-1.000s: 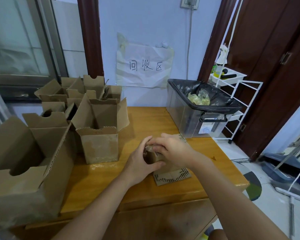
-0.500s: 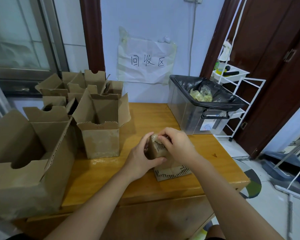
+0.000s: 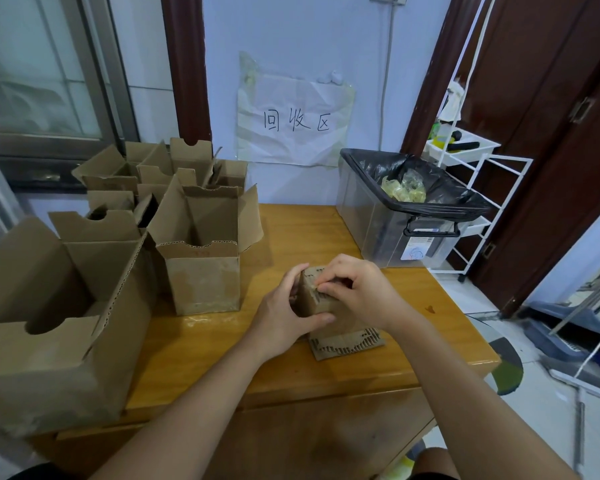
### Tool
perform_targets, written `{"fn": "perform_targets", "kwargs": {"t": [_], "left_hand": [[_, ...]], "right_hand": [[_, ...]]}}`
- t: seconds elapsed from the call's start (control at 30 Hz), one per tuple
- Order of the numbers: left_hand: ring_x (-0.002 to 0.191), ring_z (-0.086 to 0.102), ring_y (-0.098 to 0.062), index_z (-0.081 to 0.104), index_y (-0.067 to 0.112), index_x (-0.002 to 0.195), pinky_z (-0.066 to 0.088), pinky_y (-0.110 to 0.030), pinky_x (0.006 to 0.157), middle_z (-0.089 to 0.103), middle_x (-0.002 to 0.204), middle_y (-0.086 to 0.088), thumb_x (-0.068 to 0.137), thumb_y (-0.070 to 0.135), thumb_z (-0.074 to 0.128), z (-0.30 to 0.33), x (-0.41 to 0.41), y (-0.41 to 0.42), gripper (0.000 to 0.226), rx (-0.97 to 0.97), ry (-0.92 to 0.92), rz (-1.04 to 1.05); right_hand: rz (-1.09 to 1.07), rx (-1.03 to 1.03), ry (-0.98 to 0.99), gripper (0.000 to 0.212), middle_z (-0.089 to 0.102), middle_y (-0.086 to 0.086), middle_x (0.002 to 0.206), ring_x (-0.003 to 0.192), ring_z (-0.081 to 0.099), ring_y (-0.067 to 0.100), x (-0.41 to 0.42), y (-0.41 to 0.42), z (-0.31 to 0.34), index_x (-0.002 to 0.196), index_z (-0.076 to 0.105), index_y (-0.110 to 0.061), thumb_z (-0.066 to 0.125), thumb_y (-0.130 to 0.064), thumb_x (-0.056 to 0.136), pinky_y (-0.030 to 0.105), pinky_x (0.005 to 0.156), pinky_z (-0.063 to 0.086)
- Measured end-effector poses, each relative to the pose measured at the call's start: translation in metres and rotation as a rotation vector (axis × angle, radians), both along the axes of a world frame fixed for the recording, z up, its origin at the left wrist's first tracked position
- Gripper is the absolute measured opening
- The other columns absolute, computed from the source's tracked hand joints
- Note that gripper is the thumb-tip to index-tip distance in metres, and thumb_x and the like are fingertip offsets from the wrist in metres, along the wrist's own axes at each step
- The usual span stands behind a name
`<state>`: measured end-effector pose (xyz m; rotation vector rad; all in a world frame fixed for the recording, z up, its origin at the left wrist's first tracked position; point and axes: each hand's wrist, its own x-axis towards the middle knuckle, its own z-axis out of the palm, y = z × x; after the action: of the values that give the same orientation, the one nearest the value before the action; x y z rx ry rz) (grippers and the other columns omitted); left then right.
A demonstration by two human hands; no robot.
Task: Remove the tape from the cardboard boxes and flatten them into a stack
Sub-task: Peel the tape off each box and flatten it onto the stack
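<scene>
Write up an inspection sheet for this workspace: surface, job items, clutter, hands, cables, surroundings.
Surface: wooden table, small stain near its right edge.
Job's things: small cardboard box held over flattened cardboard; open boxes standing at left.
Clutter: lined bin holding crumpled tape.
Hands: left hand grips the small box; right hand pinches at tape on its top.
Cables: one cord running down the wall.
Surroundings: paper sign, white rack, dark door.
</scene>
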<state>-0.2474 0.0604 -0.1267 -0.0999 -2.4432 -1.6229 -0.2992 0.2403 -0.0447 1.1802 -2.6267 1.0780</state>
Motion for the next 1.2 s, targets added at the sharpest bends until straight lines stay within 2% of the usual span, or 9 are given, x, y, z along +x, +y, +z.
{"fn": "perform_targets", "kwargs": {"t": [0.17,0.33,0.53,0.7,0.83,0.97,1.07,1.13,1.2], "left_hand": [[0.127,0.052,-0.004,0.034,0.045,0.155,0.044,-0.006,0.09,0.054,0.137,0.017,0.071,0.051,0.091,0.002,0.001,0.0,0.102,0.016,-0.012,-0.005],[0.128,0.054,-0.004,0.035,0.046,0.153,0.045,-0.005,0.091,0.057,0.139,0.015,0.073,0.049,0.091,0.001,0.0,0.0,0.098,0.033,-0.01,-0.02],[0.127,0.055,-0.001,0.035,0.046,0.153,0.045,-0.005,0.093,0.058,0.136,0.019,0.074,0.048,0.091,0.0,0.002,0.0,0.097,0.039,-0.001,-0.025],[0.127,0.052,-0.001,0.034,0.045,0.155,0.043,-0.003,0.091,0.055,0.138,0.018,0.073,0.049,0.091,0.0,0.003,-0.001,0.1,0.04,0.003,-0.017],[0.13,0.053,-0.004,0.034,0.052,0.151,0.048,-0.015,0.1,0.055,0.142,0.017,0.068,0.058,0.09,-0.001,0.003,-0.002,0.101,0.021,0.005,-0.007],[0.131,0.05,-0.008,0.029,0.051,0.154,0.05,-0.031,0.107,0.05,0.148,0.014,0.067,0.063,0.089,0.001,0.005,-0.002,0.106,-0.013,-0.004,0.014],[0.13,0.052,-0.009,0.024,0.05,0.155,0.053,-0.031,0.104,0.047,0.147,0.014,0.074,0.064,0.081,0.002,0.007,-0.001,0.1,-0.061,0.026,-0.029],[0.129,0.052,-0.008,0.022,0.048,0.156,0.053,-0.024,0.1,0.046,0.147,0.014,0.077,0.059,0.079,0.002,0.01,0.001,0.098,-0.098,0.044,-0.049],[0.127,0.051,-0.004,0.022,0.047,0.156,0.052,-0.017,0.095,0.045,0.146,0.016,0.077,0.058,0.081,0.002,0.012,0.002,0.099,-0.156,0.072,-0.039]], "right_hand": [[0.036,-0.034,-0.043,0.013,0.067,-0.009,0.096,0.093,0.065,0.011,0.002,0.005,0.005,0.092,0.077,-0.022,0.074,-0.01,0.091,0.031,0.086,0.053],[-0.023,-0.062,-0.084,0.006,0.064,-0.014,0.112,0.105,0.061,0.0,0.003,0.006,0.007,0.099,0.072,-0.021,0.069,-0.017,0.096,0.016,0.09,0.05],[-0.182,-0.147,-0.092,0.011,0.071,-0.008,0.092,0.088,0.066,0.003,0.005,-0.003,0.003,0.106,0.063,-0.022,0.068,-0.021,0.097,0.024,0.079,0.057],[-0.183,0.074,-0.008,0.029,0.066,-0.011,0.121,0.113,0.057,0.007,0.001,-0.009,0.003,0.13,0.067,-0.029,0.056,-0.03,0.103,0.033,0.1,0.05],[-0.155,0.168,0.027,0.033,0.066,-0.011,0.116,0.109,0.052,0.013,0.002,-0.012,0.002,0.132,0.067,-0.032,0.058,-0.028,0.1,0.039,0.099,0.044],[-0.165,0.022,-0.022,0.028,0.066,-0.015,0.099,0.094,0.059,0.01,0.003,-0.012,0.001,0.118,0.06,-0.037,0.07,-0.025,0.094,0.04,0.087,0.053],[-0.173,0.017,0.145,0.016,0.064,-0.011,0.106,0.098,0.061,0.012,0.003,-0.007,-0.004,0.103,0.067,-0.028,0.073,-0.019,0.092,0.042,0.088,0.055],[-0.196,0.069,0.275,0.015,0.058,-0.003,0.114,0.104,0.056,0.017,0.005,-0.002,-0.007,0.106,0.075,-0.023,0.071,-0.017,0.094,0.043,0.086,0.055],[-0.231,0.192,0.351,0.023,0.056,-0.001,0.115,0.104,0.051,0.018,0.01,0.003,-0.005,0.118,0.075,-0.027,0.062,-0.026,0.098,0.043,0.08,0.055]]}}
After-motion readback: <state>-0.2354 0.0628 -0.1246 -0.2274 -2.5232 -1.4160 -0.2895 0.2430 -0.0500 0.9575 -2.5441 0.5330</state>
